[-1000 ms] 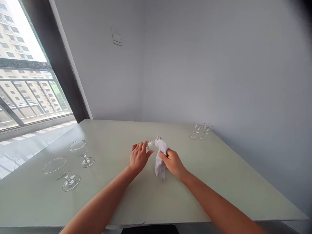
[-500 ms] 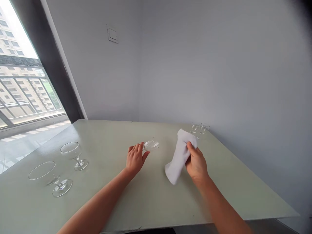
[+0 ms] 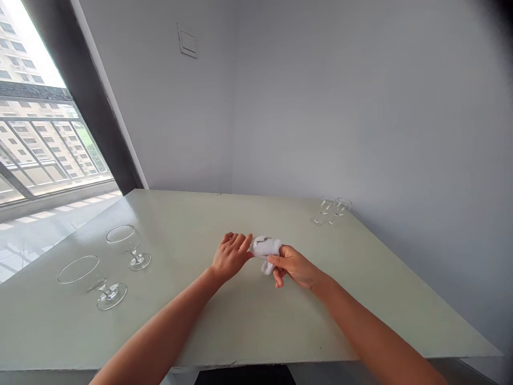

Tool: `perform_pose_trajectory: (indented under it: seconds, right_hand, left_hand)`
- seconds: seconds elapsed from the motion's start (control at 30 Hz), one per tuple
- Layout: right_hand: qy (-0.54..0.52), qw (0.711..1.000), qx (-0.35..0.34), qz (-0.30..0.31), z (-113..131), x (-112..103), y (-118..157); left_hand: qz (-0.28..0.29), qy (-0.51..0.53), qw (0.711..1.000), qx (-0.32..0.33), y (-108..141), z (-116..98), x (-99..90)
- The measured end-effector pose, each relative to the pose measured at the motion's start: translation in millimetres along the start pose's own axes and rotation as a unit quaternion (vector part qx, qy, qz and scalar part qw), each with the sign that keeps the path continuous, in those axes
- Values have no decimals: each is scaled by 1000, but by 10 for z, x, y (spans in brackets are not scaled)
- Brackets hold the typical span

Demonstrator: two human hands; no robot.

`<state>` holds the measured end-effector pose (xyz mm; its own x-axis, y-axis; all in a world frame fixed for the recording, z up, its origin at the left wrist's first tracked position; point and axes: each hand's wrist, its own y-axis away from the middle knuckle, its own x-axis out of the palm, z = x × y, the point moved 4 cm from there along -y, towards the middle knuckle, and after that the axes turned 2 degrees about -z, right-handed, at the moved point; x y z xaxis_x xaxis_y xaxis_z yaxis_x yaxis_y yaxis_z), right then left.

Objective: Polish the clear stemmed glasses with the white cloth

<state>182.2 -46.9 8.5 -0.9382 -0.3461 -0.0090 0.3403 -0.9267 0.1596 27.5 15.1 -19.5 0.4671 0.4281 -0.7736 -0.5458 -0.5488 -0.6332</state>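
Cloth of soft white fabric (image 3: 265,246), bunched up, hides most of a small clear glass (image 3: 252,246) over the middle of the pale green glossy table (image 3: 360,305). The left hand (image 3: 231,258) is closed on the glass's left end, its fingers covering the foot. The right hand (image 3: 295,266) pinches the cloth between thumb and fingers, the lower fingers hanging looser. Whether the cloth sits inside the glass or around it, I can't fairly tell. Two large clear stemmed goblets (image 3: 106,289) stand upright at left, their bowls faint against the tabletop. Two small clear stemmed glasses (image 3: 340,209) overlap near the far right edge. Both forearms are cut off at the bottom.
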Motion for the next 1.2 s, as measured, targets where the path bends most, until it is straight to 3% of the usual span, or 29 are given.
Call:
perform_pose_trajectory:
  seconds: [0.07, 0.2, 0.37, 0.47, 0.57, 0.6, 0.67, 0.73, 0.8, 0.87, 0.9, 0.93, 0.97, 1.03, 1.07, 1.13, 1.2]
  right_hand:
    - [11, 1000, 10, 15, -1, 1, 7]
    - [55, 997, -34, -29, -24, 7, 15]
    - [19, 1000, -8, 20, -127, -5, 30]
    - [-111, 992, 27, -59, -216, -96, -11]
    - [-276, 943, 61, -175, -295, -146, 6]
    - [-287, 938, 64, -185, -291, -133, 33]
    - [-222, 963, 46, -149, -214, -80, 114]
    - [-88, 993, 8, -77, -92, -19, 226]
    - [32, 999, -23, -3, 6, 27, 338]
    - [84, 995, -28, 45, 36, 33, 401]
    - [81, 995, -23, 53, 25, 17, 404]
    - [61, 997, -17, 43, 1, -15, 388]
    - [26, 999, -10, 17, -34, -61, 356]
    - [-73, 996, 11, -53, -132, -160, 274]
    - [-126, 988, 22, -84, -182, -198, 238]
    - [-207, 970, 38, -121, -255, -229, 199]
    - [-213, 971, 31, -107, -254, -196, 220]
  left_hand:
    - [11, 28, 999, 10, -2, -41, 11]
    - [42, 104, 994, 1, 15, -41, 53]
    - [97, 183, 978, 16, 19, -45, 54]
    - [38, 126, 991, 23, -35, -106, -50]
    - [16, 97, 994, 39, -88, -184, -119]
    - [30, 110, 993, 42, -100, -196, -123]
    - [72, 163, 984, 19, -122, -171, -125]
    - [151, 255, 955, -23, -139, -113, -116]
    - [277, 368, 887, -34, -137, -103, -106]
    - [395, 437, 808, -11, -116, -152, -131]
    - [420, 440, 794, -3, -114, -177, -153]
    - [411, 418, 810, -3, -127, -194, -175]
    - [371, 371, 851, -7, -150, -207, -200]
    - [235, 231, 944, 5, -192, -258, -275]
    - [166, 158, 973, 25, -195, -304, -314]
    - [82, 63, 992, 68, -177, -389, -348]
    - [78, 61, 992, 74, -166, -385, -329]
